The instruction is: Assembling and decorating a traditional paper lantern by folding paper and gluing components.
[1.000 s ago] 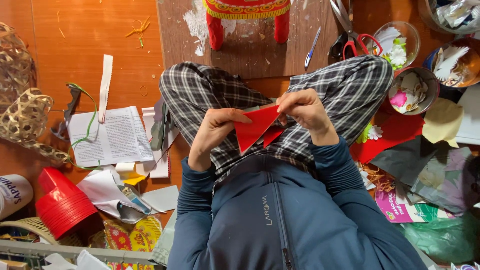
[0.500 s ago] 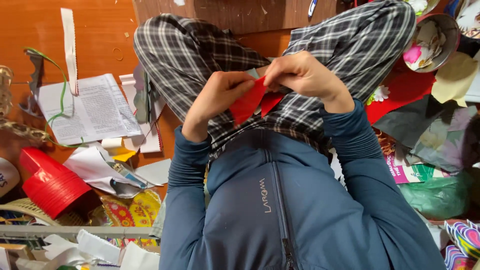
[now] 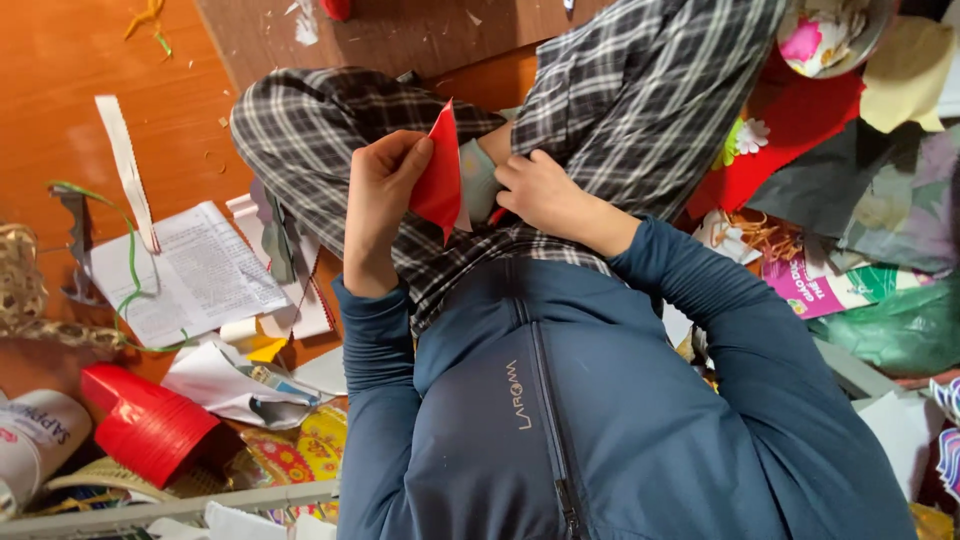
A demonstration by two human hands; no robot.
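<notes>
Red paper: a folded red paper piece [image 3: 438,175] stood on edge above the lap, over the plaid trousers [image 3: 610,110].
Left hand: the left hand [image 3: 385,200] was clamped on the paper, fingers curled round its left edge.
Right hand: the right hand [image 3: 535,190] was curled closed just right of the paper; whether it touched it could not be told.
Bowl: a round bowl [image 3: 830,35] at top right held pink and white scraps.
Floor: printed sheets [image 3: 195,270] and a stack of red cups [image 3: 145,425] lay at the left.
</notes>
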